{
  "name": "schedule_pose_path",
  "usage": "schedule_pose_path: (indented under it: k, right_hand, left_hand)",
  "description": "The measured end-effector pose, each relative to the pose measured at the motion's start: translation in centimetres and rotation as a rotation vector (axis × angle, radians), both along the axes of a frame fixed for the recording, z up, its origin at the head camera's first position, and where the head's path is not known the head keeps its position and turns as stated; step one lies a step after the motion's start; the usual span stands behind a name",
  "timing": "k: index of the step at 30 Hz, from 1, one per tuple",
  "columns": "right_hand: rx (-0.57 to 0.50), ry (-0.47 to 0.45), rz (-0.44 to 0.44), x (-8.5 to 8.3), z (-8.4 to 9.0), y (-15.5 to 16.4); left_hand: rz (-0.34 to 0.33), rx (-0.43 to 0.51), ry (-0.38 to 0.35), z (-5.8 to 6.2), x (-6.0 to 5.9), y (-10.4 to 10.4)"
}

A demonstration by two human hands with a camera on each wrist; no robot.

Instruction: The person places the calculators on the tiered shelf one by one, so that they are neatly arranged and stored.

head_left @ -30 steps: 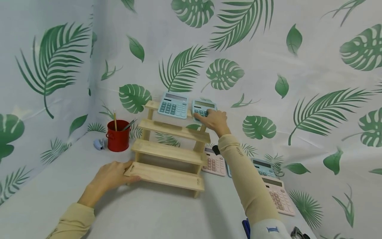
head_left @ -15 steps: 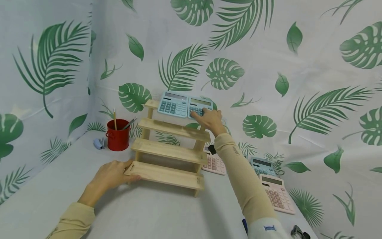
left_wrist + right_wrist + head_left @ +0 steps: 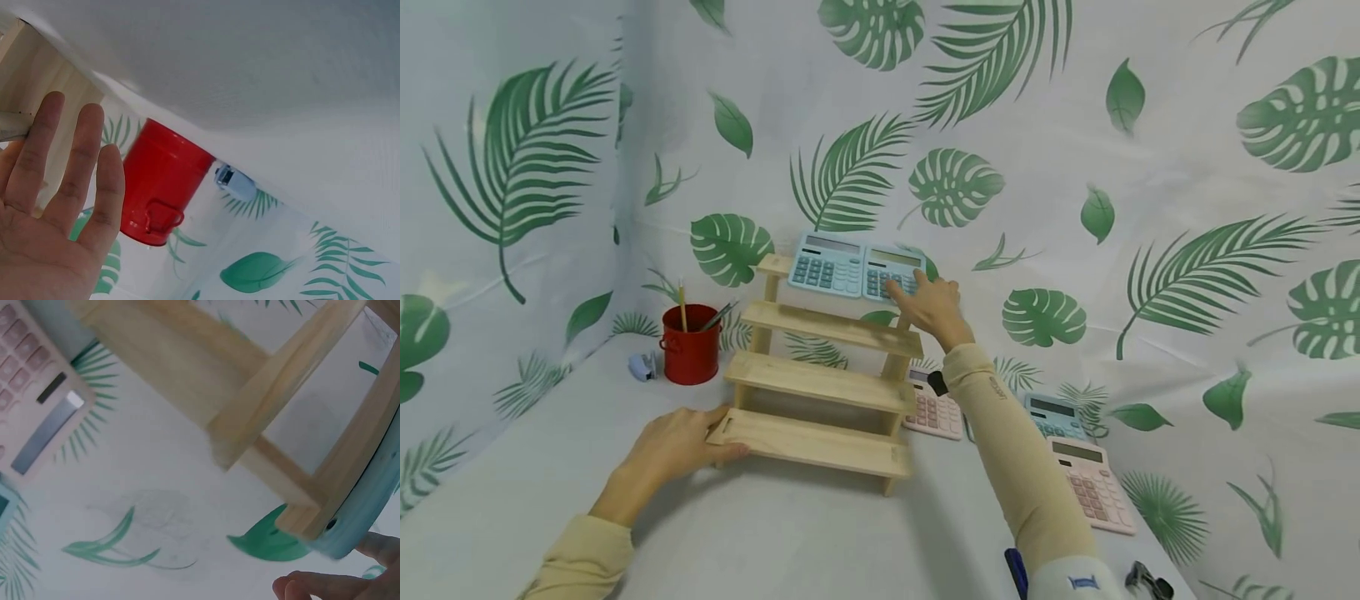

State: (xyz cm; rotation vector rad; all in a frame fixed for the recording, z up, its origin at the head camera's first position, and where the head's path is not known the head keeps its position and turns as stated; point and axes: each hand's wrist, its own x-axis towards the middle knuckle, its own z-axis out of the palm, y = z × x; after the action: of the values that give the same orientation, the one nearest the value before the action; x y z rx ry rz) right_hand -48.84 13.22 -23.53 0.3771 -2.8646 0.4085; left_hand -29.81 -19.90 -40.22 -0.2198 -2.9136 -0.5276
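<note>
Calculator (image 3: 895,258), light blue, is placed towards the right end of the top shelf (image 3: 774,264) of a four-tier wooden stand (image 3: 820,379), with its display turned to the wall side. Its face is touched by the right hand (image 3: 936,310): the thumb is laid over the keys and the forefinger is set near the right edge. In the right wrist view, other fingers are seen extended and spaced apart just beside its corner; whether the edge is pinched or merely pressed cannot be told. Immediately to its left, a matching blue calculator (image 3: 827,265) is set on the same shelf, their sides seemingly touching.

At the left end of the lowest shelf (image 3: 820,440), the stand is held between the thumb and forefinger of the left hand (image 3: 677,442), while its other three fingers are stretched out and spread.

To the left of the stand, a red bucket (image 3: 691,358) is stood upright, a yellow pencil (image 3: 682,307) held in it, with a small pale-blue stapler (image 3: 642,367) beside it. On the right, partly covered by the right sleeve (image 3: 1011,450), a pink calculator (image 3: 934,417) is seen near the stand; farther right, another blue one (image 3: 1054,415) is overlapped by a second pink one (image 3: 1093,483). All is backed by a leaf-printed wall covering (image 3: 1037,183).
</note>
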Motion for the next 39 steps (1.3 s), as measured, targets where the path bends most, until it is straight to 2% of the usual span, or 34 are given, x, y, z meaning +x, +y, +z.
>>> schedule_pose_path:
  k: [5,8,14,18,25,29,33,39]
  right_hand:
    - [-0.060,0.045,0.000,1.3,-1.1,2.7]
    - [-0.057,0.059,0.004,2.3,-1.9,4.5]
    - [0.052,0.023,0.011,4.7,-4.0,8.8]
    - [0.131,-0.012,-0.024,6.3,-6.0,12.4]
    - [0.208,-0.090,-0.069,8.1,-8.6,19.7]
    - [0.259,-0.157,-0.101,8.4,-9.6,23.2]
    - [0.281,-0.266,-0.154,8.5,-10.2,25.8]
    - [0.256,-0.398,-0.230,8.9,-11.1,28.7]
  left_hand:
    - [0.007,0.003,-0.026,-0.1,0.3,-0.3]
    - [0.006,0.009,-0.038,-0.2,0.2,-0.5]
    - [0.005,0.018,-0.035,-0.1,0.1,-0.8]
    - [-0.012,0.022,-0.029,0.0,0.0,-0.7]
    - [-0.017,0.016,-0.032,0.0,0.0,-0.4]
    - [-0.014,0.019,-0.046,0.2,0.0,-0.4]
    - [-0.019,0.015,-0.039,0.4,-0.1,-0.5]
    - [-0.031,0.015,-0.055,0.2,-0.1,-0.4]
